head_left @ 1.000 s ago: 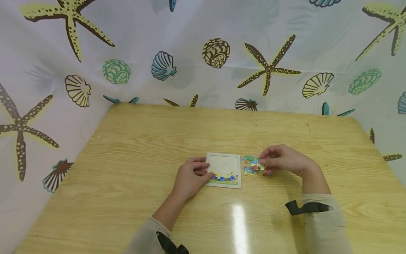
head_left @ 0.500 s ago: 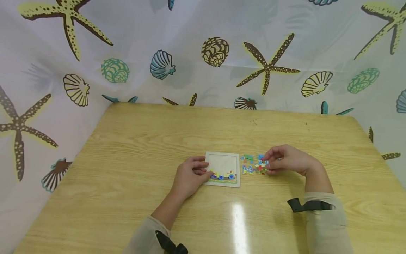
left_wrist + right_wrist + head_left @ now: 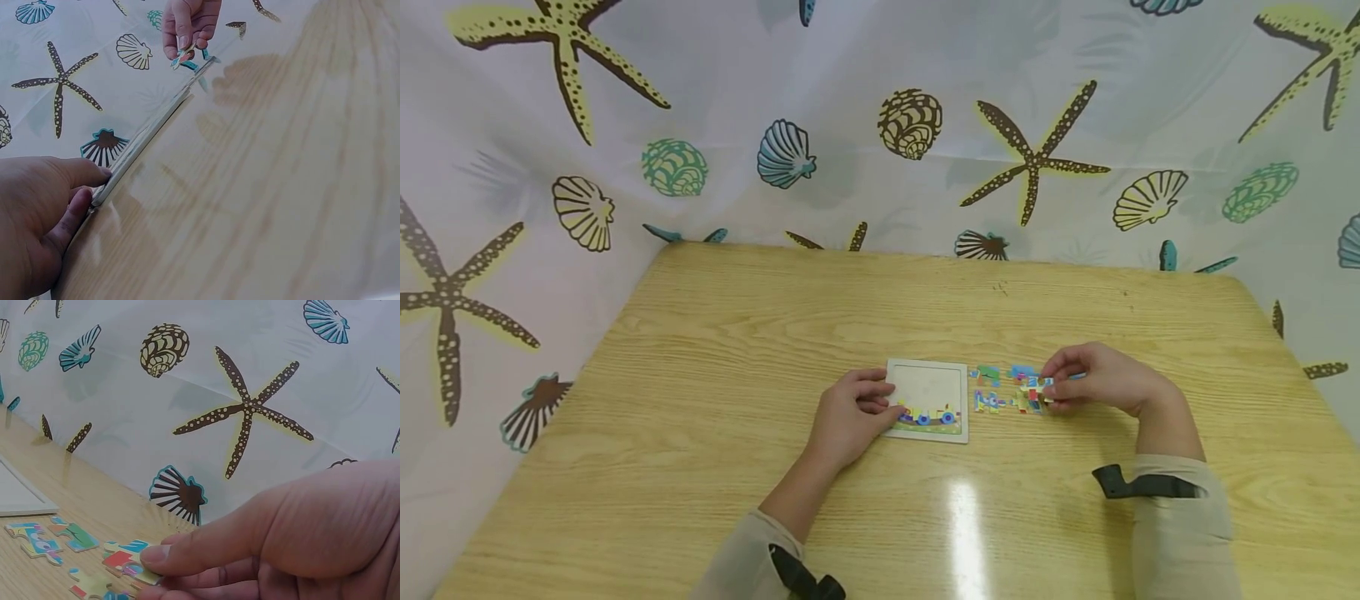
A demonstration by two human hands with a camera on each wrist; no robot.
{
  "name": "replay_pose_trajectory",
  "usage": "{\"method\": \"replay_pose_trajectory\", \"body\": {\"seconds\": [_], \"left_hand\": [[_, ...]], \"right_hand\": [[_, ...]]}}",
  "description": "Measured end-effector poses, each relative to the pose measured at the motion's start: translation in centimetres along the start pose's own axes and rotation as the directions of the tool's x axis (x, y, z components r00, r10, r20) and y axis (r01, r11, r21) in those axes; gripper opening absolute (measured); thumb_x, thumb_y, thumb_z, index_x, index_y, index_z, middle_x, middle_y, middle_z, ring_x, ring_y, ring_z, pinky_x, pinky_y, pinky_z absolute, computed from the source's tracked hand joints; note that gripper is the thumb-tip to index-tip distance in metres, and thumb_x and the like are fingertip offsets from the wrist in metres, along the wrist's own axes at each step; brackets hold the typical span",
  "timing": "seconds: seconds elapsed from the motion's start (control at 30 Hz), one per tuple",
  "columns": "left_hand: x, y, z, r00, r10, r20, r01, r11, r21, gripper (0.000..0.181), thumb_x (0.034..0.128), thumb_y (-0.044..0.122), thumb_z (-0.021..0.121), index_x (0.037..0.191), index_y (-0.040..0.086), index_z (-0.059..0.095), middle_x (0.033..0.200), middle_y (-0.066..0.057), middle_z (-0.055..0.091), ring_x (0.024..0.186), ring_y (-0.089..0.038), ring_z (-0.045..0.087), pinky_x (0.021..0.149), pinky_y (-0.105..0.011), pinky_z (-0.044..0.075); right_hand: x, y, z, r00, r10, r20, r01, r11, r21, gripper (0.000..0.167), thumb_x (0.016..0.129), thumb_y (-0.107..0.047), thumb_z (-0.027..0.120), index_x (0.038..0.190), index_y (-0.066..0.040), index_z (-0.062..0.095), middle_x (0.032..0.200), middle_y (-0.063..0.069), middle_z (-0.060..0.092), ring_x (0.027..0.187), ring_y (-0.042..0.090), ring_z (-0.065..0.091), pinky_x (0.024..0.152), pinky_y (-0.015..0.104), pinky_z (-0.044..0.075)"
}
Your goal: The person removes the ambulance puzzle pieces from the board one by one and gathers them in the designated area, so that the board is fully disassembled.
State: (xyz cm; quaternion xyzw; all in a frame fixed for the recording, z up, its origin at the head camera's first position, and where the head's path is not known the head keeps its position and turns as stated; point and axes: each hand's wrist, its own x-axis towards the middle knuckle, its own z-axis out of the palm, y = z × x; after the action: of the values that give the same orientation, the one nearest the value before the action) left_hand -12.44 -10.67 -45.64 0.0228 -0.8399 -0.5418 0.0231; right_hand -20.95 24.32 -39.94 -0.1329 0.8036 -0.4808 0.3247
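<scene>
A square wooden puzzle board with a pale rim lies on the table, its lower strip filled with a printed train picture. My left hand holds the board's left edge, thumb over the lower left corner; in the left wrist view, the board appears edge-on between the digits. My right hand pinches a jigsaw piece with red and blue print between thumb and fingers, just above other pieces. Loose pieces lie right of the board: a green one, a blue-and-yellow one, and others partly hidden by the right hand.
The wooden table extends around the board, with a bright light reflection at its front. A white curtain printed with shells and starfish hangs along the back and sides. Dark straps cross both sleeves.
My right hand has moved right along the loose pieces, uncovering more of them, with a piece in its fingers. The left hand and board stay in place.
</scene>
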Motion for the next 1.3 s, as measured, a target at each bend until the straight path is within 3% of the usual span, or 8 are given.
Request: {"method": "replay_pose_trajectory", "body": {"seconds": [0.23,0.57,0.8,1.07,1.3], "left_hand": [[0.1,-0.2,0.2,1.0,0.011,0.009,-0.011,1.0,0.0,0.029,0.0782,0.01,0.085,0.104,0.002,0.076,0.13,-0.005,0.063,0.085,-0.011,0.065,0.075,-0.019,0.058],[0.0,0.1,0.1,1.0,0.015,0.025,-0.015,1.0,0.006,0.032,0.0783,0.011,0.085,0.107,0.001,0.075,0.128,-0.007,0.063,0.084,-0.011,0.064,0.075,-0.019,0.057],[0.2,0.2,-0.1,1.0,0.012,0.023,-0.012,1.0,0.008,0.03,0.0791,0.011,0.085,0.106,0.002,0.075,0.128,-0.006,0.063,0.085,-0.011,0.064,0.075,-0.019,0.057],[0.0,0.1,0.0,1.0,0.014,0.006,-0.015,0.999,0.03,0.018,0.0861,0.012,0.078,0.102,0.004,0.076,0.128,-0.005,0.063,0.088,-0.013,0.066,0.077,-0.021,0.058],[0.0,0.1,0.0,1.0,0.02,0.0,-0.02,0.999,0.03,0.015,0.0892,0.012,0.074,0.101,0.004,0.077,0.127,-0.004,0.063,0.09,-0.013,0.066,0.078,-0.021,0.058]], "right_hand": [[-0.7,0.3,-0.6,1.0,0.016,-0.018,-0.016,1.0,-0.007,0.032,0.094,-0.007,0.067,0.117,0.011,0.054,0.098,0.012,0.067,0.086,0.018,0.071,0.079,0.032,0.061],[-1.5,1.0,-1.4,0.994,0.111,0.002,-0.111,0.994,0.012,0.032,0.096,-0.005,0.063,0.121,0.011,0.052,0.098,0.009,0.068,0.085,0.016,0.069,0.08,0.03,0.061],[-1.9,1.4,-1.9,0.987,0.15,-0.059,-0.149,0.989,0.017,0.033,0.096,-0.006,0.064,0.123,0.011,0.055,0.098,0.006,0.071,0.083,0.013,0.07,0.078,0.029,0.061],[-2.1,1.9,-2.0,0.966,0.228,-0.121,-0.231,0.973,-0.005,0.027,0.092,-0.007,0.069,0.115,0.008,0.064,0.088,0.001,0.073,0.076,0.011,0.071,0.072,0.028,0.062],[-2.2,2.0,-2.1,0.964,0.22,-0.147,-0.23,0.972,-0.05,0.035,0.09,-0.02,0.075,0.115,0.003,0.067,0.085,0.0,0.072,0.074,0.012,0.07,0.07,0.028,0.061]]}}
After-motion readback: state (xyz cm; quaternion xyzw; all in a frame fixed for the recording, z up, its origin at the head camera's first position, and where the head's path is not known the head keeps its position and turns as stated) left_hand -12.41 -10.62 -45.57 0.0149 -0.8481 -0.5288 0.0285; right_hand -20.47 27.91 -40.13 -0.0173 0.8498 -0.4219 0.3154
